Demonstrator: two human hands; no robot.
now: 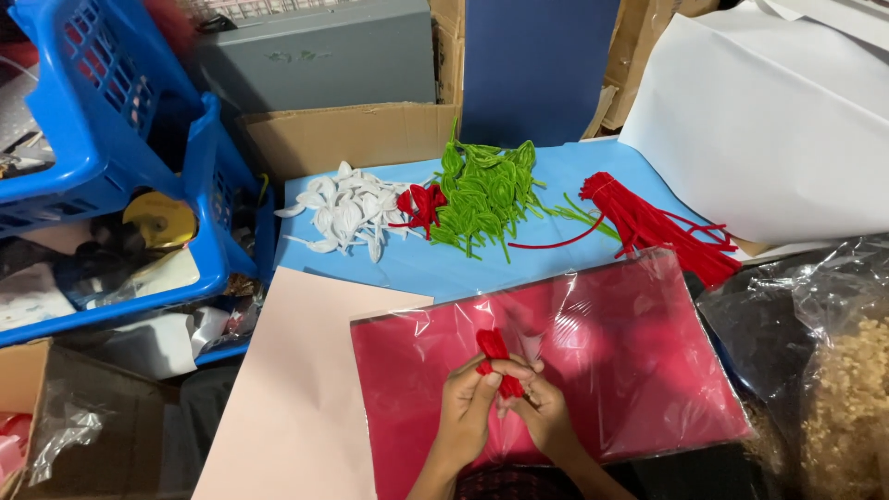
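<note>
1. Nearest, low in the middle: left hand [468, 407] and right hand [542, 412] pressed together, fingers of both pinched on a red twist [494, 350] of fuzzy wire — upper end sticking up above the fingertips, lower end hidden between the hands.
2. Directly beneath: red sheet [639, 361] in a clear glossy sleeve, lying flat, tilted a little clockwise.
3. Left of that, partly tucked under it: pink sheet [296, 398], plain and pale.
4. Far right, near edge: clear bag [847, 407] of tan crumbly bits, crinkled plastic over dark ground.
5. Far left, near corner: open carton [56, 426] with plastic wrap inside.
6. Beyond the red sheet: blue worktop [435, 268] carrying, left to right,
   - white loops [347, 213] in a loose heap;
   - small red loops [421, 206], touching the white heap and the green one;
   - green loops [486, 190], a thick tangle;
   - red stems [648, 227], a straight bundle slanting down to the right, tips resting at the red sheet's far corner.
7. Left side, farther back: blue baskets [102, 139] stacked, full of mixed odds and ends — a gold disc among them.
8. Farthest: cardboard box [343, 134] behind the worktop, dark blue board [537, 65] upright, white paper [778, 130] sloping at right.
</note>
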